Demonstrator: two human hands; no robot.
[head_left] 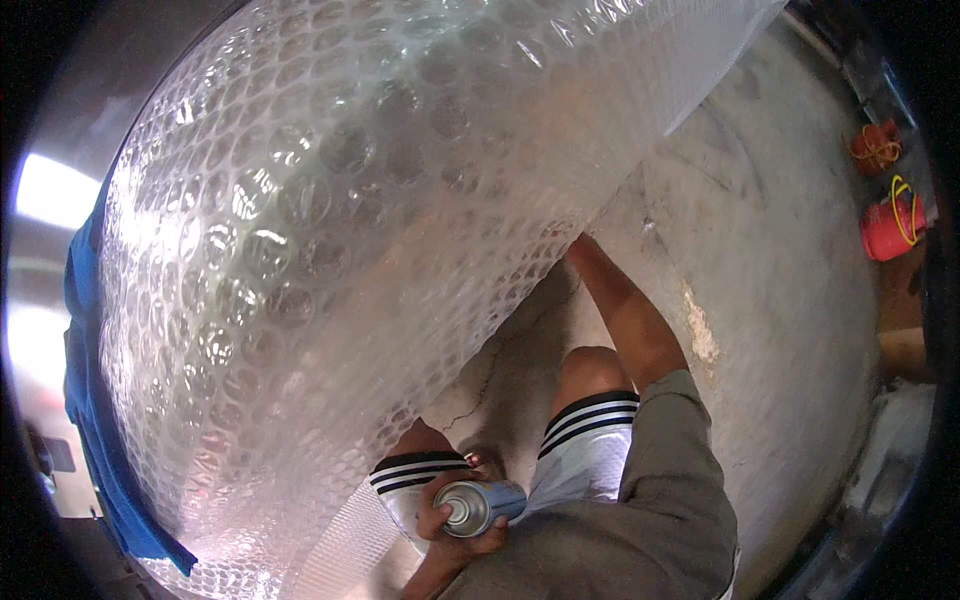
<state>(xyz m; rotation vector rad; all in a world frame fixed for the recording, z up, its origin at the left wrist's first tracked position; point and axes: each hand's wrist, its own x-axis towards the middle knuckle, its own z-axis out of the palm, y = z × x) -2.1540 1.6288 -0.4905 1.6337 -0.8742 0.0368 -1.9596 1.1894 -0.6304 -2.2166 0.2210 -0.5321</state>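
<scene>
A big clear sheet of bubble wrap fills the left and upper part of the view, its lower edge slanting across the middle. Low in the view, my left hand is closed round a metal spray can with a bluish side. One round silver end of the can faces up. My right arm reaches forward, and my right hand is at the slanting edge of the bubble wrap. The sheet hides its fingers, so their grip cannot be made out.
Concrete floor stretches to the right, with a pale rough patch. At the far right stand a red container with a yellow cord and a smaller orange-red one. Blue cloth hangs along the left side.
</scene>
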